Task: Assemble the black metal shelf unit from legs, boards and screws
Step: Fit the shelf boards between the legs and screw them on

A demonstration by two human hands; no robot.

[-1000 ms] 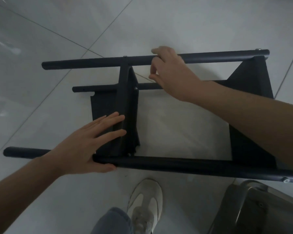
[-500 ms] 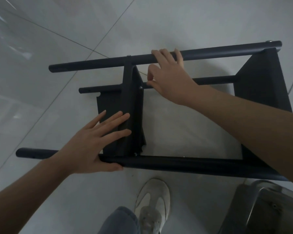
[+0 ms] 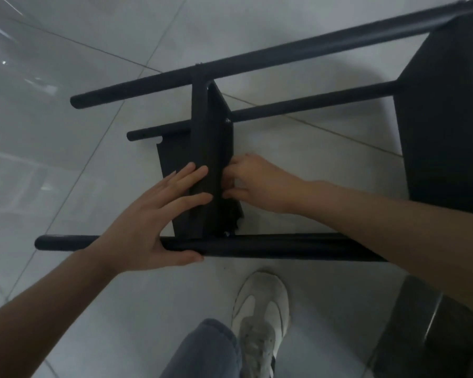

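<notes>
Two hands work at the middle board of a half-built black shelf lying on its side on the floor.

The left hand point(image 3: 153, 225) lies flat, fingers spread, on the middle board point(image 3: 202, 159), thumb under the near leg point(image 3: 257, 248). The right hand point(image 3: 257, 184) has fingers curled at the board's far face; what they pinch is hidden. Four legs and an end board point(image 3: 445, 132) look joined; remaining boards and screws seem left.

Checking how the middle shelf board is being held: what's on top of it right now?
The left hand lies flat on the middle shelf board, thumb under the near leg. The right hand touches its right face; those fingertips are hidden.
</notes>
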